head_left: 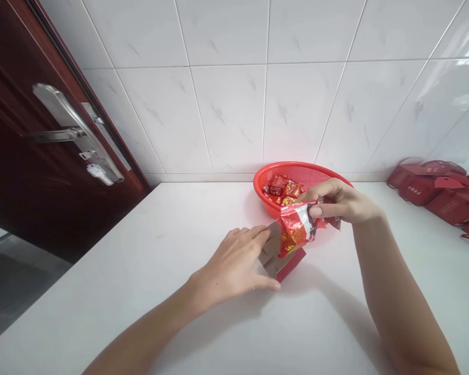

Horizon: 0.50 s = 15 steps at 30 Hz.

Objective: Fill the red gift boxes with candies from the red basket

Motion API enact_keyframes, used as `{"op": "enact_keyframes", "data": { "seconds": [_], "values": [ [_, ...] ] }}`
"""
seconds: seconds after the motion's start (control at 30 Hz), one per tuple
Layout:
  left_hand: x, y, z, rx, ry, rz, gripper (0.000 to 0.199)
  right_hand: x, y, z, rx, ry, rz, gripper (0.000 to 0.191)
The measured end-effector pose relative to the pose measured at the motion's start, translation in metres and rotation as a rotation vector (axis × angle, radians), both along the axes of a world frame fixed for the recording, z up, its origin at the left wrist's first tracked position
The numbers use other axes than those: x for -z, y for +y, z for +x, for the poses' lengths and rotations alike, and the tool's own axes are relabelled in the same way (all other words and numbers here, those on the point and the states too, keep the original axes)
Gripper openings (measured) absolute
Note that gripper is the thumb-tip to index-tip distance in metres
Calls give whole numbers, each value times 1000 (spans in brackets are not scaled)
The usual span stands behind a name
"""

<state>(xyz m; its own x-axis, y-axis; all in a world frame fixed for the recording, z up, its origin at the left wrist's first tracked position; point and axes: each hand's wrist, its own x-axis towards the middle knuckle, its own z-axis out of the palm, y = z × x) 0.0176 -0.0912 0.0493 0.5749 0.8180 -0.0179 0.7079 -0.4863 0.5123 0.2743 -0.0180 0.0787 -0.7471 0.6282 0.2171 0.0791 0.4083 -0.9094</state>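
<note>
My left hand (232, 263) grips a small red cardboard box (293, 265) on the white table, its brown inner flaps open towards me. My right hand (342, 200) pinches a red foil snack packet (297, 226) by its upper end, holding it over the box. The packet's lower end touches the box opening, and I cannot tell whether it is inside. Behind my hands sits a red plastic mesh basket (269, 173) holding several small red packets (281, 187). My right hand hides part of the basket.
A white tiled wall (230, 104) rises behind the white table (101, 260). Several folded red gift boxes (445, 195) lie at the right. A dark red door (42, 172) with a metal handle stands at the left, past the table's edge.
</note>
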Motion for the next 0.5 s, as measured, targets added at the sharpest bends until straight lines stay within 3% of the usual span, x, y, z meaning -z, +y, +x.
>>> {"op": "enact_keyframes", "data": {
  "seconds": [0.2, 0.37, 0.5],
  "values": [
    [-6, 3, -1, 13, 14, -41, 49, 4, -1, -25, -52, -97, 82, 24],
    [-1, 2, -3, -1, 73, -14, 93, -2, -8, -25, -102, -385, 65, 25],
    [4, 0, -6, 27, 112, 52, 99, -16, -20, -9, -80, -598, 40, 25]
  ]
}}
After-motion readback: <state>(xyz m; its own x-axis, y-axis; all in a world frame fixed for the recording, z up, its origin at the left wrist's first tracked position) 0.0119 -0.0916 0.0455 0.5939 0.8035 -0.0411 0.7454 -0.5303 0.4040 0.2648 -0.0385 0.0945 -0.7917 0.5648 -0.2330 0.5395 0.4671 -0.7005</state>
